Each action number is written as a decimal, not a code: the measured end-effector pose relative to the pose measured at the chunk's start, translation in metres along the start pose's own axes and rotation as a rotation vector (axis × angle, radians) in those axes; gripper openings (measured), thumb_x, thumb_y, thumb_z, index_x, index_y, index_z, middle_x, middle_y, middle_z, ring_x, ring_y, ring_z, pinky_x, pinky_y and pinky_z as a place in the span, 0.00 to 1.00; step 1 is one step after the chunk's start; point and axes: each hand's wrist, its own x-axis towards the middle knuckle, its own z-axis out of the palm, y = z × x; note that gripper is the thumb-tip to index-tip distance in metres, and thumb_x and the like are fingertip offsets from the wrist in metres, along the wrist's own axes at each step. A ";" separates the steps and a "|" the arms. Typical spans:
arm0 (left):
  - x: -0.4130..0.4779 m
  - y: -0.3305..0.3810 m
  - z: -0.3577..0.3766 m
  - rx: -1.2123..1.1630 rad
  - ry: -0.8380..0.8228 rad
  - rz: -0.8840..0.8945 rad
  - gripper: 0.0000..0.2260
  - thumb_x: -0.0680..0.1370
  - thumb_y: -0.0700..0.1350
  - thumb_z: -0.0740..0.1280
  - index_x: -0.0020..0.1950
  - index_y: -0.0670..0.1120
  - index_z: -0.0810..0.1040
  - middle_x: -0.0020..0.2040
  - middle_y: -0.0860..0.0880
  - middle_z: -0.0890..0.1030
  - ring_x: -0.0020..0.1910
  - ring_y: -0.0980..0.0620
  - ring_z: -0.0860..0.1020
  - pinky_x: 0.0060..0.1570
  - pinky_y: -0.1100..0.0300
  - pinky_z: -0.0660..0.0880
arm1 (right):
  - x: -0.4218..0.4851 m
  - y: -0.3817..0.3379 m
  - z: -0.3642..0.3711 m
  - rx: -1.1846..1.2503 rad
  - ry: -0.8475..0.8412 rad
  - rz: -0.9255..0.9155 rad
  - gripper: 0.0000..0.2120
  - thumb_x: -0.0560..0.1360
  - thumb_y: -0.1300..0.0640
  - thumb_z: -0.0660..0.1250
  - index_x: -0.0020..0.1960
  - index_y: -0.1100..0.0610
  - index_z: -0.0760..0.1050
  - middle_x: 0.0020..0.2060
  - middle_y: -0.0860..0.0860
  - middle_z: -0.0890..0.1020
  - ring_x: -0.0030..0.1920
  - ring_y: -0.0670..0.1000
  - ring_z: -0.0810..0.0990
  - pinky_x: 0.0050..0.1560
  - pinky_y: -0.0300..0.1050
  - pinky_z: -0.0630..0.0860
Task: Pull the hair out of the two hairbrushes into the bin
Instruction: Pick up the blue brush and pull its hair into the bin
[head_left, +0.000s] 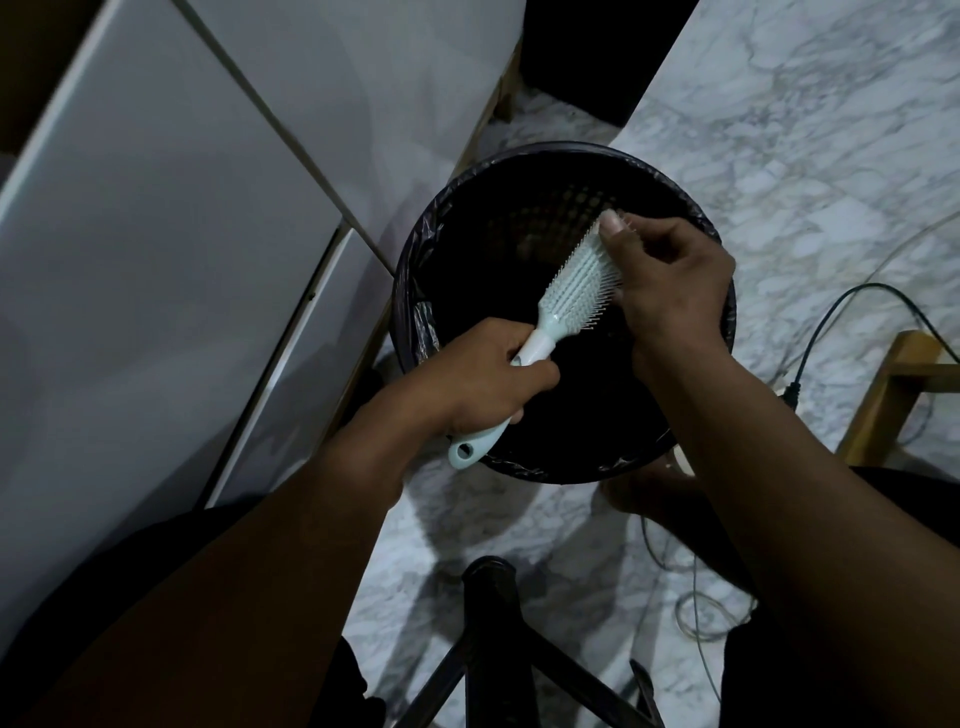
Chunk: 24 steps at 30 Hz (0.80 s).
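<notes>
A pale mint hairbrush (569, 288) is held over the round black bin (519, 182), which is lined with a black bag. My left hand (483, 379) is closed around the brush handle, whose end with a hole sticks out below my fist. My right hand (670, 280) rests against the far end of the bristle head, thumb on the bristles and fingers curled behind them. Whether hair is pinched between my fingers is too small to tell. Only one hairbrush is in view.
White cabinet panels (156, 234) stand on the left. The bin sits on a marble floor (805, 130). A black cable (826, 332) and thin wires trail at right near a wooden frame (883, 395). A black chair base (488, 623) is below.
</notes>
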 end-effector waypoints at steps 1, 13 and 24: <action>0.000 0.000 0.000 0.005 0.000 0.002 0.10 0.79 0.42 0.67 0.38 0.46 0.72 0.26 0.51 0.74 0.23 0.56 0.74 0.27 0.63 0.70 | 0.001 0.000 -0.001 0.000 0.015 -0.012 0.09 0.72 0.49 0.77 0.43 0.55 0.85 0.43 0.50 0.88 0.45 0.47 0.87 0.51 0.53 0.84; 0.002 -0.008 0.000 0.073 0.039 -0.030 0.12 0.77 0.44 0.68 0.35 0.50 0.73 0.26 0.54 0.75 0.26 0.54 0.76 0.33 0.59 0.72 | 0.005 -0.008 -0.003 0.245 0.105 0.352 0.19 0.82 0.50 0.64 0.34 0.56 0.76 0.35 0.51 0.84 0.33 0.50 0.79 0.33 0.42 0.78; -0.028 -0.026 0.001 0.229 0.384 -0.085 0.07 0.72 0.51 0.69 0.42 0.49 0.75 0.40 0.48 0.83 0.38 0.46 0.84 0.42 0.49 0.82 | -0.031 0.000 -0.007 -0.370 -0.195 0.092 0.04 0.80 0.58 0.67 0.47 0.56 0.74 0.43 0.58 0.84 0.28 0.51 0.82 0.38 0.49 0.84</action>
